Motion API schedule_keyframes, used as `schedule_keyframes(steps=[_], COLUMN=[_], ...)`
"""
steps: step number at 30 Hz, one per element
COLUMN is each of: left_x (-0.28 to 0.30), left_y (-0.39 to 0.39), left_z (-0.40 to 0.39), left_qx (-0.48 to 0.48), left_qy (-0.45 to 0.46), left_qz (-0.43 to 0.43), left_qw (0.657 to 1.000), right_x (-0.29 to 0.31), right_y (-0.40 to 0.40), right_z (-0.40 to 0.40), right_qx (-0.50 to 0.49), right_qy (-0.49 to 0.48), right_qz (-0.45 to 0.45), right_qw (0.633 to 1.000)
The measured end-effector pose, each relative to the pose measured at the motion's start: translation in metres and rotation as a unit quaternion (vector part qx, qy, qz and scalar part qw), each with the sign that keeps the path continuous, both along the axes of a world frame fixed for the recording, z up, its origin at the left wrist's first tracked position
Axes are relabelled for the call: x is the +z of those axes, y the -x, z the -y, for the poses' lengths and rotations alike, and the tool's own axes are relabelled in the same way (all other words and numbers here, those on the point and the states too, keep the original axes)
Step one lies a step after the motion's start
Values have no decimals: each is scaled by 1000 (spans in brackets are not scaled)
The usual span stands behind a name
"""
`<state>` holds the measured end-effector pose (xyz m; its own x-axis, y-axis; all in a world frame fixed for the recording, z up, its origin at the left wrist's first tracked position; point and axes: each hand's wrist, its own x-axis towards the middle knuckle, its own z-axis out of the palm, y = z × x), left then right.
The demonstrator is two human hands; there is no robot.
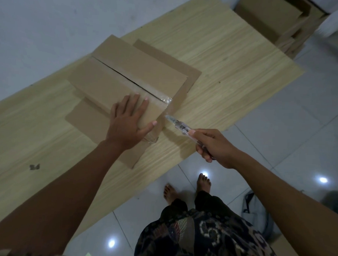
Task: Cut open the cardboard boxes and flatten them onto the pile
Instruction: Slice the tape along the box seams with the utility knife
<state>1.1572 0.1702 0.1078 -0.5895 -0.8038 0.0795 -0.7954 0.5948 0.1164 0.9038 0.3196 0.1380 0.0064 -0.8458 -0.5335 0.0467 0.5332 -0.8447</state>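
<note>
A brown cardboard box (pixel 128 74) stands on a wooden table (pixel 233 59), on top of flattened cardboard sheets (pixel 84 115). Its top flaps show a slit along the middle seam, with clear tape (pixel 166 100) at the near end. My left hand (pixel 129 122) presses flat on the box's near top corner, fingers spread. My right hand (pixel 213 146) grips a clear-handled utility knife (pixel 178 125). Its blade tip sits at the box's near side, just below the taped corner.
More cardboard boxes (pixel 273 18) sit at the table's far right end. A white wall runs behind the table. The floor is glossy tile; my bare feet (pixel 187 188) stand by the table edge, and a grey bag (pixel 257 213) lies to the right.
</note>
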Motion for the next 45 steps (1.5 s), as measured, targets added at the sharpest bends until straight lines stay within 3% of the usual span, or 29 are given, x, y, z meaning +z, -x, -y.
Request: schedule_keyframes(steps=[4, 12, 18, 23, 27, 31, 45], left_x=[0, 0, 1, 2, 1, 0, 1], left_y=[-1, -8, -10, -10, -9, -9, -8], left_z=[1, 8, 10, 10, 10, 10, 10], left_qx=[5, 1, 3, 1, 1, 2, 0], left_qy=[-51, -52, -69, -61, -52, -49, -52], left_qz=[-21, -19, -10, -17, -17, -13, -9], left_qw=[998, 998, 998, 998, 999, 999, 999], right_x=[0, -1, 1, -1, -2, 5, 20], right_y=[-5, -4, 1, 4, 8, 10, 3], right_z=[6, 14, 21, 22, 25, 29, 40], right_qx=[0, 30, 25, 41, 15, 76, 141], right_qy=[15, 81, 43, 65, -7, -77, -101], right_qz=[-22, -121, -61, -117, -97, -85, -83], right_qw=[1000, 989, 997, 990, 995, 991, 981])
